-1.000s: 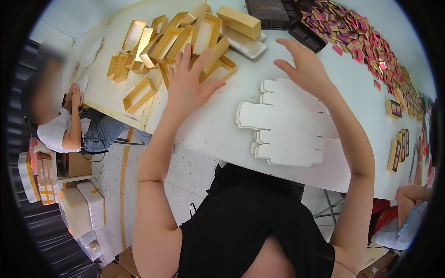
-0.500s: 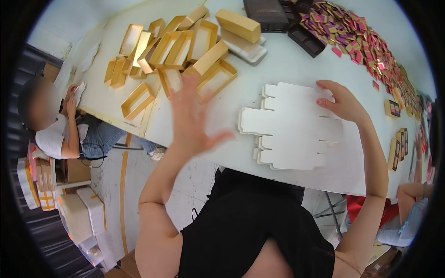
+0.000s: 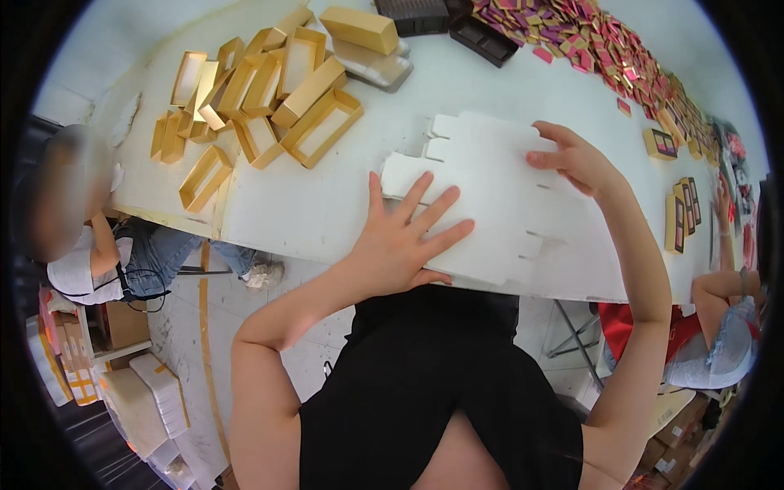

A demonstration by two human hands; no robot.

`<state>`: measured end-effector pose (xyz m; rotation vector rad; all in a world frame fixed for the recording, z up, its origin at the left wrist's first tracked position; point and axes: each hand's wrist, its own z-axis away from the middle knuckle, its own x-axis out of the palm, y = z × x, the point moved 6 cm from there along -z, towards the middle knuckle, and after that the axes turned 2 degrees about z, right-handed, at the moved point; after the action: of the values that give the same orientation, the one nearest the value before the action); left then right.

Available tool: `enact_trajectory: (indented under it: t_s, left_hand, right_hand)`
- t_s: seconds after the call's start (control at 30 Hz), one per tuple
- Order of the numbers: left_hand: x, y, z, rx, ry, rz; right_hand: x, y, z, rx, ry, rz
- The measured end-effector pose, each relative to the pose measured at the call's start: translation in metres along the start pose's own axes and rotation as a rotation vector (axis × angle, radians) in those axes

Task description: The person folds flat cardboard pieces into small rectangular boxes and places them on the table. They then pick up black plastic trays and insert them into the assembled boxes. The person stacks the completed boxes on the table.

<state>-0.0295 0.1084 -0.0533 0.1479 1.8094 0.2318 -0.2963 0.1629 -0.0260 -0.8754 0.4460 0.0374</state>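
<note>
A stack of flat white die-cut carton blanks (image 3: 490,184) with notched tabs lies on the table in front of me. My left hand (image 3: 408,237) is spread over the stack's near left part, fingers apart, and it holds nothing. At the right side of the blanks is my right hand (image 3: 578,159). Its thumb and index finger are apart, with the fingertips at or just above the blanks' far right part; whether they touch cannot be made out. Nothing shows between those fingers.
Open gold boxes (image 3: 322,129) are heaped at the far left. Beyond the blanks lies a dark divided tray (image 3: 483,41). Many small red and gold pieces (image 3: 604,53) cover the far right, near several filled gold boxes (image 3: 675,219). Other people sit at left and right.
My left hand has come down from above the table onto the near left part of the blanks. My right hand stays by their right side. The whole view has shifted a little.
</note>
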Motion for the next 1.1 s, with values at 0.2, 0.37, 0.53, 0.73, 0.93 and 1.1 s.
enact_trajectory:
  t_s: [0.2,0.37,0.53,0.73,0.93,1.1]
  left_hand:
    - [-0.039,-0.038,0.009,-0.203,0.287,-0.162]
    - [-0.075,-0.115,0.066,-0.581,0.631,-0.246]
    - [-0.077,-0.119,0.043,-0.705,0.488,-0.180]
    - [-0.070,-0.127,0.045,-0.634,0.460,-0.281]
    - [-0.077,-0.115,0.056,-0.472,0.415,-0.204]
    - [-0.075,-0.106,0.027,-0.346,0.396,-0.213]
  right_hand:
    - [-0.052,0.026,-0.022,-0.213,0.175,-0.556]
    - [-0.101,-0.059,-0.090,-0.462,0.053,-1.087]
    - [-0.071,-0.148,-0.210,-0.452,0.214,-1.138]
    - [-0.057,-0.150,-0.273,-0.408,0.138,-1.091]
    - [0.020,-0.202,-0.120,-1.012,0.643,0.139]
    - [0.102,-0.222,-0.117,-1.040,0.929,1.013]
